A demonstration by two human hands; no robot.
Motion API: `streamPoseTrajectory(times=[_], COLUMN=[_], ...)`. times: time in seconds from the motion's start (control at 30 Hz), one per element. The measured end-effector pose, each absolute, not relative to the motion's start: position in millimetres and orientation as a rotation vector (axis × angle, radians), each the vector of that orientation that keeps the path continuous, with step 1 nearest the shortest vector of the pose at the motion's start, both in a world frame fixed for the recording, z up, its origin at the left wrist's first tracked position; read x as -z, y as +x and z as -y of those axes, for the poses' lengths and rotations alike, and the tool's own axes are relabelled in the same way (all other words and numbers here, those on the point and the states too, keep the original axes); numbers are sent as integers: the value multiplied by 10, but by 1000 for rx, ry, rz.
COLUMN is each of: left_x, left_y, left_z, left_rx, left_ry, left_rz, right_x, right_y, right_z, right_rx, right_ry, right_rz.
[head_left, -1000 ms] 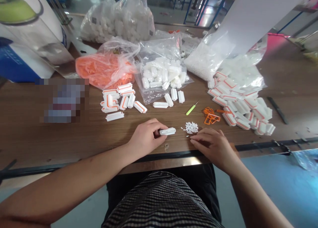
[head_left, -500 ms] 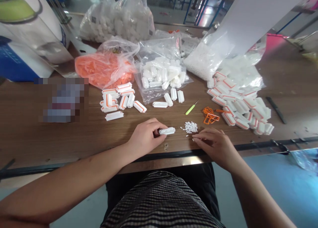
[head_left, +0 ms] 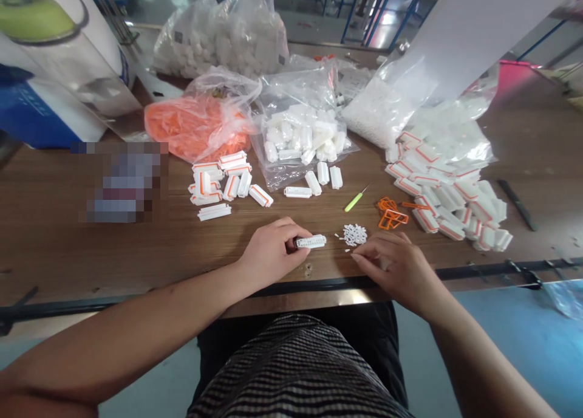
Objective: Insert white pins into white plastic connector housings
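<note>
My left hand (head_left: 277, 248) grips a white plastic connector housing (head_left: 312, 242) between thumb and fingers, its face with rows of small holes turned up. Just right of it lies a small pile of tiny white plugs (head_left: 354, 234), with a few strays around it. At the pile's near edge is my right hand (head_left: 396, 266), thumb and forefinger drawn together low over the table. Whatever is between these fingertips is too small to make out. One loose plug (head_left: 347, 250) lies right by them. Orange rectangular frames (head_left: 389, 214) and a green-handled pick (head_left: 356, 199) lie beyond the pile.
White housings with orange frames lie in groups at left (head_left: 207, 184) and right (head_left: 449, 193). Behind stand a bag of orange parts (head_left: 195, 126), an open bag of white housings (head_left: 305, 132) and a bag of tiny white pieces (head_left: 382, 111). A dark knife-like tool (head_left: 517, 204) lies far right.
The view has shifted slightly, so everything sits a little further right. My right fingertips have moved slightly left relative to the plug pile. The left hand keeps its hold on the housing.
</note>
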State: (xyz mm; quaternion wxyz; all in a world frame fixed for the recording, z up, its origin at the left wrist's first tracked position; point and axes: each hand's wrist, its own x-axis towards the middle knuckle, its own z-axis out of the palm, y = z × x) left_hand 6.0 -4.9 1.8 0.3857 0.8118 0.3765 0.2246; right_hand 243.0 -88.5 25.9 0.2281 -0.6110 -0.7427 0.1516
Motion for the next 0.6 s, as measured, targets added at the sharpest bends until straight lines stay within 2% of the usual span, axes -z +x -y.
streamPoseTrajectory(times=[0.23,0.6], left_x=[-17,-26], left_y=[54,57], left_z=[77,79], left_rx=[-619,-599], left_ry=[2041,2013], left_rz=[-936,-964], right_x=[-215,-208], right_y=[2013,1978], right_z=[618,579], right_rx=[-515,-189], right_ry=[-1539,-1487], right_rz=[1961,2165])
